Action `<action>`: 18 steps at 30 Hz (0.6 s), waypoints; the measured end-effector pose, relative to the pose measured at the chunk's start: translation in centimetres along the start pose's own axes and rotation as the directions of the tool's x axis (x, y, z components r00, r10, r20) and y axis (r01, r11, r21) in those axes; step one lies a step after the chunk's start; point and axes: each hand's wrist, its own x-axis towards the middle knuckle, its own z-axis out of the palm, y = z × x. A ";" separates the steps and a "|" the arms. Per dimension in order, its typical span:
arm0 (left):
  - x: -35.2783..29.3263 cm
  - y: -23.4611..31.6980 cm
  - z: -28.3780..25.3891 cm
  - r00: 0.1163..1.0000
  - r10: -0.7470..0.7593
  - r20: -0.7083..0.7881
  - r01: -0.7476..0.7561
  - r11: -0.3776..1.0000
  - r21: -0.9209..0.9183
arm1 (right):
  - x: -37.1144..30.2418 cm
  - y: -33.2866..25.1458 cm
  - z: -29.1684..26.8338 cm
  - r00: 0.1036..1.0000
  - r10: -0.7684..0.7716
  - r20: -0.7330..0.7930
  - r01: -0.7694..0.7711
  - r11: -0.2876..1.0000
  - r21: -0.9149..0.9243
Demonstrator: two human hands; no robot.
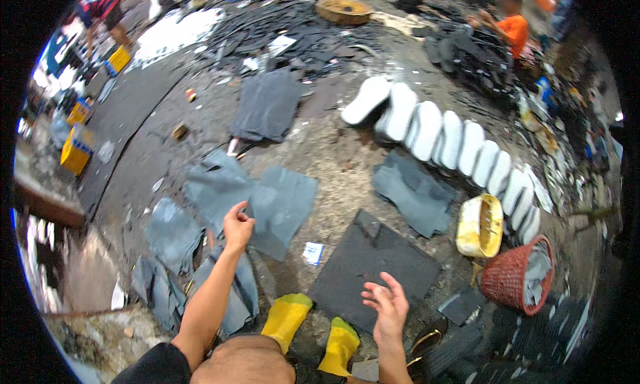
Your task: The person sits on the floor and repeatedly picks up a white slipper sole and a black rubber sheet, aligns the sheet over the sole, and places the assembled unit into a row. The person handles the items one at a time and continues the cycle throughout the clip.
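Note:
My left hand (238,228) hovers over blue-grey sheets (285,201) spread on the ground, with nothing seen in it and its fingers loosely apart. Above a square black sheet (363,264) in front of my feet is my right hand (387,309), fingers spread and slightly bent, holding nothing visible. A small white and blue packet (313,253) lies at the square sheet's left edge. More blue-grey pieces (172,234) lie beside my left forearm, and another dark grey-blue sheet (413,191) rests beyond the square one.
Stacks of white sole-shaped pieces (423,131) curve along the right. Below them stand a yellowed container (480,225) and a red basket (510,277) holding grey pieces. A dark sheet stack (267,104) lies ahead. Yellow crates (77,151) line the left; a person in orange (512,34) sits far right.

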 end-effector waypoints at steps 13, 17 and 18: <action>0.4 -3.1 0.8 0.975 -0.199 0.101 0.155 0.928 0.338 | 0.9 5.5 1.3 0.988 -0.015 0.153 0.042 0.983 -0.178; -1.6 3.7 0.7 0.650 -0.571 0.501 0.749 0.594 -0.295 | 0.8 6.7 2.7 0.901 0.293 0.319 -0.218 0.943 -0.250; -3.0 5.5 1.0 0.551 -0.558 0.621 0.834 0.341 -0.434 | 0.8 6.8 3.5 0.849 0.401 0.345 -0.328 0.911 -0.251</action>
